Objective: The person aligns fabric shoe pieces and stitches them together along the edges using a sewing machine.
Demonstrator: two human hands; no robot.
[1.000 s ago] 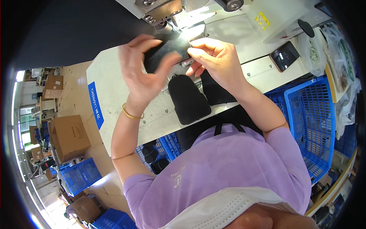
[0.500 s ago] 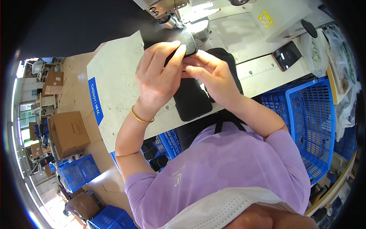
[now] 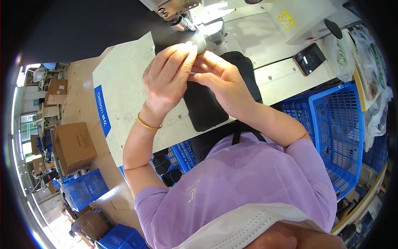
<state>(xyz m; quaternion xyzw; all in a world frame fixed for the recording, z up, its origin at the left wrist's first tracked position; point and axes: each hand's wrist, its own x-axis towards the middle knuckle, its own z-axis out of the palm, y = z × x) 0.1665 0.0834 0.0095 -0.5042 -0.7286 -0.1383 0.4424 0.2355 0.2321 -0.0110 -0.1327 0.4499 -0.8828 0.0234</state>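
Just under the head of a sewing machine [image 3: 180,20], a small dark grey fabric piece [image 3: 200,42] is pinched at its near edge. My left hand [image 3: 168,79] grips it from the left, thumb and fingertips pressed together. From the right, my right hand [image 3: 222,81] has its fingers closed on the same edge, partly hidden behind the left fingertips. Below my hands a flat black piece [image 3: 205,110] lies along the table's front edge. More black fabric pieces [image 3: 242,68] rest beyond my right hand.
A phone [image 3: 309,59] lies on the white table [image 3: 120,83] at right, near clear plastic bags [image 3: 342,58]. Beside my right elbow stands a blue crate [image 3: 338,137]. Another blue crate [image 3: 184,153] sits under the table. Cardboard boxes [image 3: 74,147] stand on the floor at left.
Both hands have shifted slightly left, taking the fabric piece with them. The piece has turned, so less of its face shows. The view has moved a little too.
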